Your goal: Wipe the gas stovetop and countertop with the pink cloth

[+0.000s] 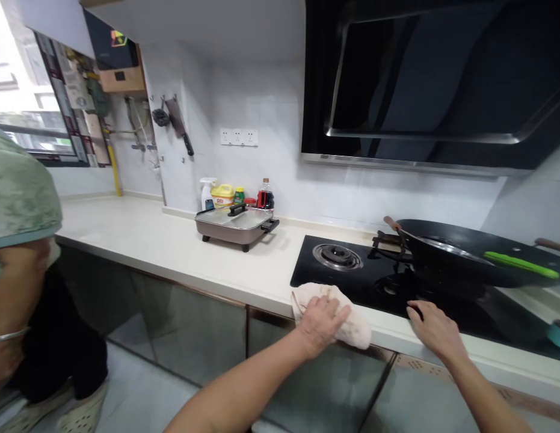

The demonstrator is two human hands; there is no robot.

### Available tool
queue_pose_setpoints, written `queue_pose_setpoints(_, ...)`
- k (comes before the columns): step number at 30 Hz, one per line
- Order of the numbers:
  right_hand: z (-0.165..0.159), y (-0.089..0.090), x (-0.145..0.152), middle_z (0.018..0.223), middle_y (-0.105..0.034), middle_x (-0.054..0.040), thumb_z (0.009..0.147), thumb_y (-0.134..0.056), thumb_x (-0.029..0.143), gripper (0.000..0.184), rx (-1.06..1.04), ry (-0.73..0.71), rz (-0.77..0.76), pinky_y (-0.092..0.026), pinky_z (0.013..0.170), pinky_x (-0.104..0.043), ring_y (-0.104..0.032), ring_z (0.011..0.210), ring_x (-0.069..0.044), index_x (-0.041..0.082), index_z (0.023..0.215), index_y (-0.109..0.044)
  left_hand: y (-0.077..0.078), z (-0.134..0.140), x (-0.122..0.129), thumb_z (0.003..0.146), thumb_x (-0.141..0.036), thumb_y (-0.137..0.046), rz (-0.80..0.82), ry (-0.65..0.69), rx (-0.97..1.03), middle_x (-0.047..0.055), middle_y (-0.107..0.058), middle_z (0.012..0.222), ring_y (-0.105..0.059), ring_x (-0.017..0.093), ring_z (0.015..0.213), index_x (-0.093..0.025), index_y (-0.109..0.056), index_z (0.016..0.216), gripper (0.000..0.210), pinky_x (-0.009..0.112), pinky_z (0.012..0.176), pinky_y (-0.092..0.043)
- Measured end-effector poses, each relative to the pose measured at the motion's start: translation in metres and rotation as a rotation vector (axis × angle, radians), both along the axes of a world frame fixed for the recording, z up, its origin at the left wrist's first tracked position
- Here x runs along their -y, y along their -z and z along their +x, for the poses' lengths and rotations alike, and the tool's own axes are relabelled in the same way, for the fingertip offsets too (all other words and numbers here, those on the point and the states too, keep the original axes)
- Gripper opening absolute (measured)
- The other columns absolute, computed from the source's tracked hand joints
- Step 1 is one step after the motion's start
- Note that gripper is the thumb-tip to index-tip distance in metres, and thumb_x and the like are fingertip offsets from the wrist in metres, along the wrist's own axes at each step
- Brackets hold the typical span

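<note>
One long pale counter (171, 252) runs smooth and matte from the window corner to the right edge, with glossy grey cabinet fronts below it. Above the right half hangs a broad range hood (433, 84) of black glass with a brushed metal rim. Set into the counter beneath it lies a flat black glass hob (316, 273), its left burner (337, 257) a round metal ring. Over the right burner sits a wide, shallow black wok (469, 258), with a slim green utensil (521, 264) resting inside it. Farther left on the counter stands a rectangular electric pan (237, 225) with a glass lid and black handles, and behind it, against the white tiled wall, a cluster of bottles (234, 195). A cleaver (179, 125) hangs on the wall above. At the far left edge stands another person (18, 240) in a green patterned top, a thin bangle on the wrist.

At the counter's front edge, just beside the hob's near left corner, lies a soft, crumpled, pinkish-white cloth (356, 325). The left hand (322, 325) presses down on top of it, fingers curled over the fabric and gripping it loosely. The right hand (435, 331) is spread flat and holds nothing, its fingertips resting on the hob's front edge below the wok.
</note>
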State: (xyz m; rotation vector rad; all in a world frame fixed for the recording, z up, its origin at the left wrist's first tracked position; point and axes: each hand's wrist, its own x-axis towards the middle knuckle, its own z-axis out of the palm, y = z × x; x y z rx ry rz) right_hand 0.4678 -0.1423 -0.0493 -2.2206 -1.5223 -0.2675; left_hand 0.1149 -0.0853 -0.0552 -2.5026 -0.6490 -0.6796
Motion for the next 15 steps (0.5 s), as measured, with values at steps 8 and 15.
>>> queue_pose_setpoints(8,-0.006,0.001,0.000,0.141,-0.064,-0.0113,0.097,-0.026,0.048,0.058,0.031,0.002,0.009,-0.045,0.107,-0.053,-0.061,0.127,-0.033,0.023,0.126,-0.069,-0.012,-0.179,-0.051,0.074,-0.041,-0.085,-0.058,-0.256,-0.022,0.020,-0.047,0.158,-0.045,0.041,0.142,-0.024,-0.058,0.138,0.072,0.058,0.117,-0.031)
queue_pose_setpoints(15,-0.005,0.004,-0.002,0.141,-0.065,-0.0127,0.095,-0.030,0.048,0.056,0.026,0.004,0.029,-0.045,0.106,-0.052,-0.062,0.126,-0.034,0.022,0.124,-0.070,-0.050,-0.306,-0.069,0.064,-0.027,-0.091,-0.202,-0.745,-0.094,0.019,-0.048,0.153,-0.044,0.044,0.137,-0.031,-0.054,0.145,0.089,0.059,0.109,-0.032)
